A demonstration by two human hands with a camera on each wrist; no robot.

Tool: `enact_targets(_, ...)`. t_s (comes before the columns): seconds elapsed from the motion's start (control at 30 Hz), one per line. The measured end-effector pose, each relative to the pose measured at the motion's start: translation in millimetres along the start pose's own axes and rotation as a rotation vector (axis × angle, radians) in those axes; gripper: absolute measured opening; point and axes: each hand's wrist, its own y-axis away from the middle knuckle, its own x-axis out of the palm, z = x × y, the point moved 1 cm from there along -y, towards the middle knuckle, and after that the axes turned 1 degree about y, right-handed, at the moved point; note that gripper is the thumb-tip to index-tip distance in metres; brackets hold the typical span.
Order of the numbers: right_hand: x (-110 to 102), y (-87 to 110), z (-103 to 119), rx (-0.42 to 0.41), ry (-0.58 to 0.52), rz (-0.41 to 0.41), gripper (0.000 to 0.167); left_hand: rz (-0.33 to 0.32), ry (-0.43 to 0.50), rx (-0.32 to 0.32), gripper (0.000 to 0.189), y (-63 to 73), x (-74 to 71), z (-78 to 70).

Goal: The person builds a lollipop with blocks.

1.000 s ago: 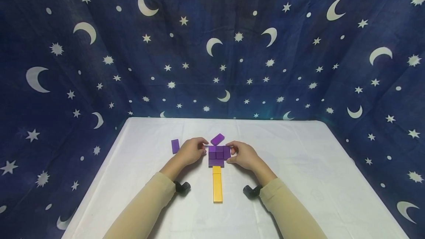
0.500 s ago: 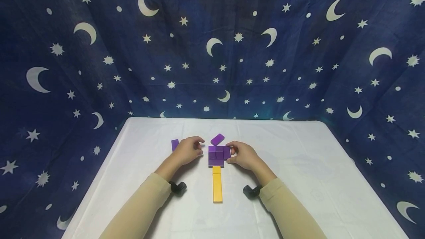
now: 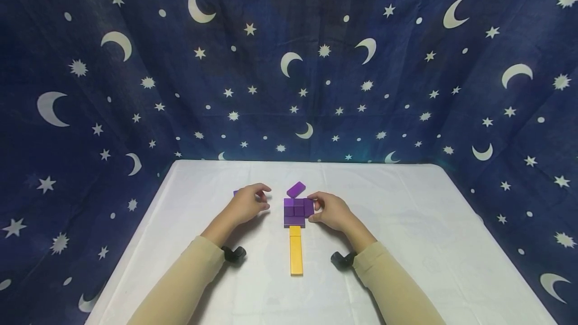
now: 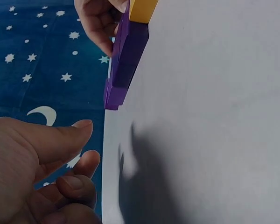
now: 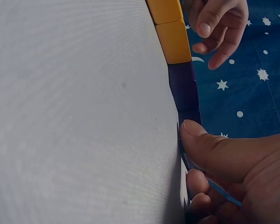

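Note:
In the head view, a cluster of purple blocks (image 3: 294, 221) lies mid-table, touching the top of a yellow strip made of a short block (image 3: 295, 231) and a long block (image 3: 296, 256). My right hand (image 3: 333, 211) pinches the purple block (image 3: 309, 208) on the cluster's right side between thumb and index finger. To the left of the cluster, my left hand (image 3: 246, 204) is apart from it, fingers loosely bent and holding nothing. It mostly hides a loose purple block (image 3: 235, 192). Another purple block (image 3: 296, 189) lies slanted just behind the cluster.
A white cloth covers the table (image 3: 384, 275). Behind and at both sides hangs a dark blue curtain (image 3: 266, 89) with moons and stars. Each wrist wears a small black camera, one left (image 3: 235, 254) and one right (image 3: 342, 261).
My left hand has moved left, away from the cluster, and now covers most of the loose purple block there. The right hand and the cluster have stayed in place.

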Motion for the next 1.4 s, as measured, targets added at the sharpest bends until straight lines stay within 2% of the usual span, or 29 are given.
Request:
enact_targets(0.3,0.3,-0.9,-2.4,-0.015,0.007,-0.003,0.065,-0.030,-0.023,-0.024,0.045,3.8,-9.5,10.5)
enact_targets(0.73,-0.9,0.9,-1.8,-0.010,0.006,0.002,0.065,-0.033,-0.043,-0.052,0.050,11.5,-21.9,23.5)
enact_targets(1.4,-1.3,1.5,-0.2,-0.011,0.005,-0.003,0.065,-0.071,-0.033,-0.091,0.057,19.3,-32.4,44.8)
